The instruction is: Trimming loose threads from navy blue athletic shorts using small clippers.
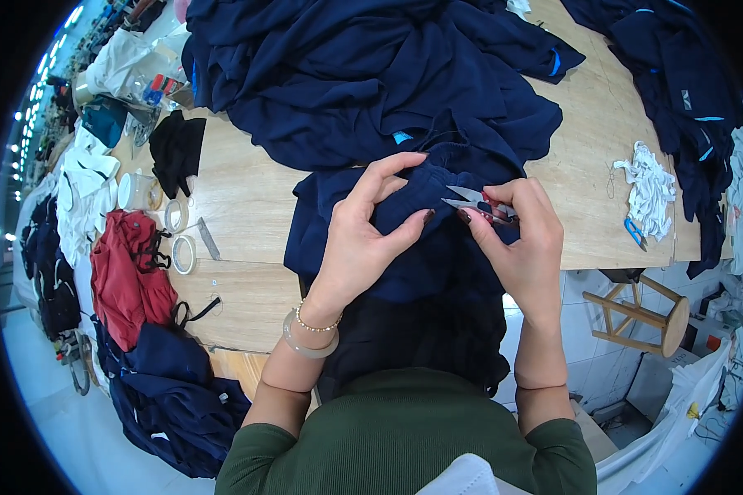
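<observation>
A navy blue garment (326, 216) hangs over the table's near edge and down across my lap. My left hand (377, 223) pinches a gathered part of it between thumb and fingers, holding it raised. In my right hand (516, 227) is a pair of red-handled thread snips (485, 206). Their two pointed blades are parted and point left at the pinched fabric, close to my left fingertips. Whether the blades touch any thread, I cannot make out. Just beyond both hands lies a big heap of navy garments (338, 78) with small bright blue patches.
Left on the wooden table (248, 190) are tape rolls (183, 254), a metal ruler (209, 239), black cloth (176, 148) and a red garment (128, 272). To the right lie white scraps (648, 190), blue snips (636, 233) and more navy garments (677, 91). A wooden stool (675, 324) stands below.
</observation>
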The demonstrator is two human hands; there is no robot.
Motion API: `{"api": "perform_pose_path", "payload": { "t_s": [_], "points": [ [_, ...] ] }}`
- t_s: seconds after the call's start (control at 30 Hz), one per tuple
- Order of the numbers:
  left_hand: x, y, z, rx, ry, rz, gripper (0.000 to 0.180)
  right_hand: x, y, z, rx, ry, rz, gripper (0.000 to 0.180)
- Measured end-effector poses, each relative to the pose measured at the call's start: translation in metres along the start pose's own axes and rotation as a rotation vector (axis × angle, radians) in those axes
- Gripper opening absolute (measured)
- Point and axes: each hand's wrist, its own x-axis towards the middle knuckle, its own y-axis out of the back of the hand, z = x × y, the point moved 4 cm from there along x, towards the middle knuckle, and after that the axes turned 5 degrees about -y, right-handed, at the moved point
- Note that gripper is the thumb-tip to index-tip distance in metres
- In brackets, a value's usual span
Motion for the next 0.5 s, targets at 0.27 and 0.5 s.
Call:
{"api": "perform_pose_path", "payload": {
  "t_s": [0.27,0.5],
  "points": [
    [0.000,-0.002,-0.010,-0.102,0.066,-0.014,0.052,-0.006,-0.014,0.017,1.072,-0.509,-0.073,0.021],
    [-0.002,-0.001,-0.014,-0.259,0.135,0.015,0.051,-0.003,-0.004,0.028,0.528,-0.346,-0.219,0.031]
  ]
}}
